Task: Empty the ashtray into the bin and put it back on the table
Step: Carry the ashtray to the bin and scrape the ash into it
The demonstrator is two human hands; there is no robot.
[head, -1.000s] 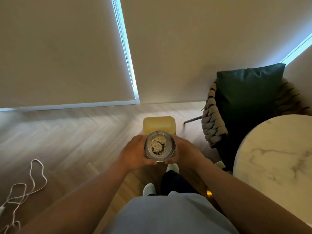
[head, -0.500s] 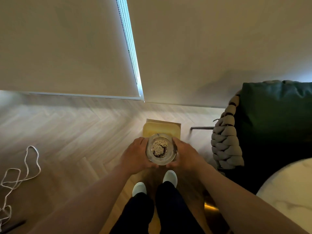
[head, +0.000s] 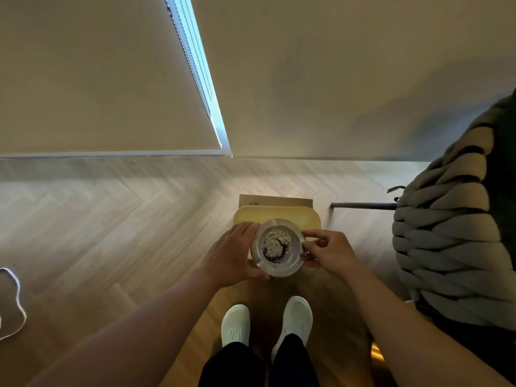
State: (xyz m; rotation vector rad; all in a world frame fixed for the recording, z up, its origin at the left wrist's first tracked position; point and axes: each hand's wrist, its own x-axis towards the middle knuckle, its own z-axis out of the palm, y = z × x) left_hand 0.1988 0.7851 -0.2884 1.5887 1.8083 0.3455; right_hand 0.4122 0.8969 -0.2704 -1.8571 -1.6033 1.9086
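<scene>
A round glass ashtray (head: 296, 263) holding grey and dark ash is held level between both hands, just above the near edge of a yellow-lidded bin (head: 276, 215) on the floor. My left hand (head: 233, 254) cups its left side. My right hand (head: 331, 252) pinches its right rim with thumb and fingers. The bin's lid looks closed, with a brown box-like body behind it. The table is out of view.
A woven grey chair (head: 444, 247) with a dark cushion stands close on the right, one metal leg (head: 363, 205) reaching toward the bin. A white cord (head: 16, 300) lies on the wooden floor at far left. My white shoes (head: 265, 322) stand just short of the bin.
I have stepped closer to the bin and the view has tilted down. The marble table has slid out of view on the right. Both hands still carry the ashtray.
</scene>
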